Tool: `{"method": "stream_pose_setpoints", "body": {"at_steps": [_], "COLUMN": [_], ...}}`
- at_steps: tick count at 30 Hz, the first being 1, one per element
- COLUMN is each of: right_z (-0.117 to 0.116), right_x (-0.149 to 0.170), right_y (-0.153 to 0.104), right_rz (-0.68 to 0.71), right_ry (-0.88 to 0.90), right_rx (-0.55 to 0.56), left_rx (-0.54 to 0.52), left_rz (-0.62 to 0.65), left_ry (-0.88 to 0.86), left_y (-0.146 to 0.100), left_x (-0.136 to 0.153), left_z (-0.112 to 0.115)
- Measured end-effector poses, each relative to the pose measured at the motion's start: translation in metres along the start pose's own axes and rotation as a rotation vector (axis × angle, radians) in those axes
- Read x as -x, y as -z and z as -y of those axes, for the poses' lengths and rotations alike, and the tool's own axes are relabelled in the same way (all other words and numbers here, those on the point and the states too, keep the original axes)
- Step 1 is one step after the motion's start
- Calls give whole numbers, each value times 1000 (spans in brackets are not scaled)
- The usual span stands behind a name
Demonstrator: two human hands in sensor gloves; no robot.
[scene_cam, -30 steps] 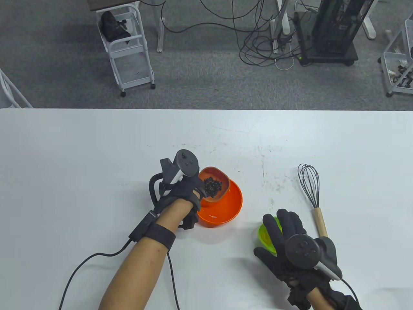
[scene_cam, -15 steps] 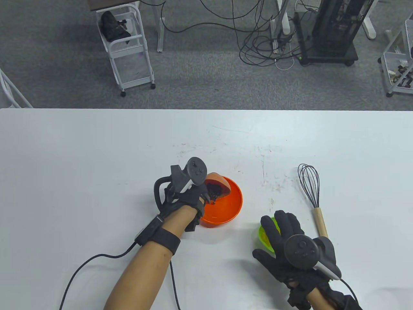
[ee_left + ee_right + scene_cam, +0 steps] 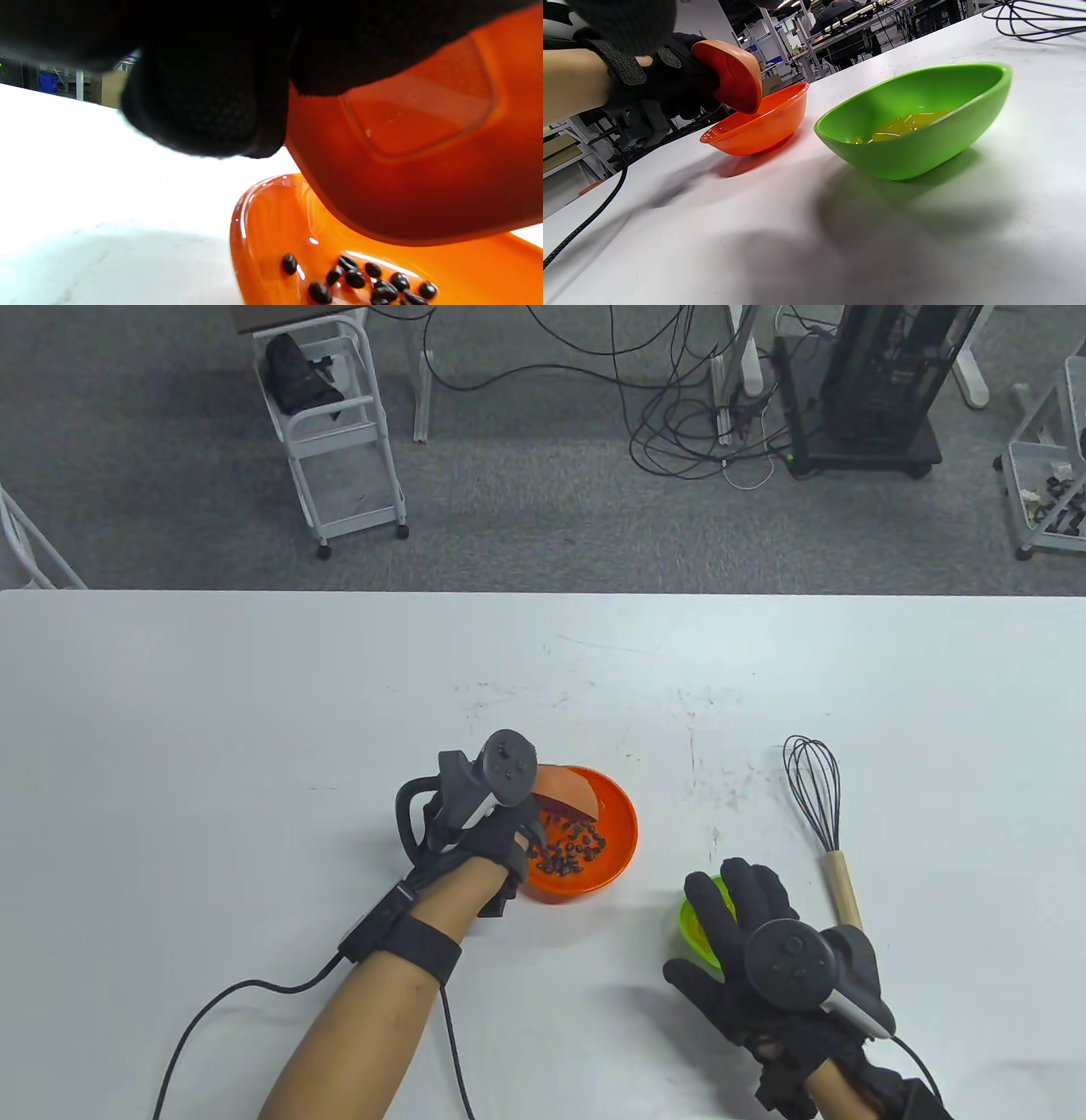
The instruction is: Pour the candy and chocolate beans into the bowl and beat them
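Beans (image 3: pixel 573 848) lie in orange bowl (image 3: pixel 615 848), mid-counter (image 3: pixel 212 712) toward near edge. Left hand (image 3: pixel 488 836) grips small dish (image 3: pixel 567 795), upended over bowl. Right hand (image 3: pixel 747 925) flat, fingers straight over green bowl (image 3: pixel 912 123) of candy, gripping nothing. Risk: stragglers bounce over bowl's low rim if dish jerks; green bowl may skid, spill when lifted.

The bowl (image 3: pixel 612 848) sits on the table (image 3: pixel 212 712) at centre, beans (image 3: pixel 570 848) lying in it. The left hand (image 3: pixel 488 836) is at its left rim, holding the small dish (image 3: pixel 567 791) tipped over its far-left edge. The second dish (image 3: pixel 912 123) lies nearer and to the right, under the right hand (image 3: pixel 751 950). The whisk (image 3: pixel 819 823) lies right of that, wires toward the far side.
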State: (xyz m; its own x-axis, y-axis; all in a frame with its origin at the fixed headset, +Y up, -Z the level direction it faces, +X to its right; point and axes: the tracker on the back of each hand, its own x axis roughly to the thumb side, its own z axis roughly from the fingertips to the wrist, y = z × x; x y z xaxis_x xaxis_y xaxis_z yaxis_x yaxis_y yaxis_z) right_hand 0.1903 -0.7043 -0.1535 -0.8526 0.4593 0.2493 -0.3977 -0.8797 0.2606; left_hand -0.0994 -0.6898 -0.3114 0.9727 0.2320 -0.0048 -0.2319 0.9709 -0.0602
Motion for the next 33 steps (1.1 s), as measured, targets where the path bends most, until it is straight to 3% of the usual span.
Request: {"method": "stream_pose_setpoints", "body": {"at_steps": [14, 33], "right_z": [0, -1], "right_x": [0, -1], "right_y": [1, 1], "right_rz": [-1, 4], "right_ry": [4, -2], "right_rx": [-5, -25], "left_rx": [42, 15], "left_rz": [-93, -347], "left_ry": [-137, -307], "left_y": [9, 45], "left_x": [22, 97], "left_z": [-6, -17]}}
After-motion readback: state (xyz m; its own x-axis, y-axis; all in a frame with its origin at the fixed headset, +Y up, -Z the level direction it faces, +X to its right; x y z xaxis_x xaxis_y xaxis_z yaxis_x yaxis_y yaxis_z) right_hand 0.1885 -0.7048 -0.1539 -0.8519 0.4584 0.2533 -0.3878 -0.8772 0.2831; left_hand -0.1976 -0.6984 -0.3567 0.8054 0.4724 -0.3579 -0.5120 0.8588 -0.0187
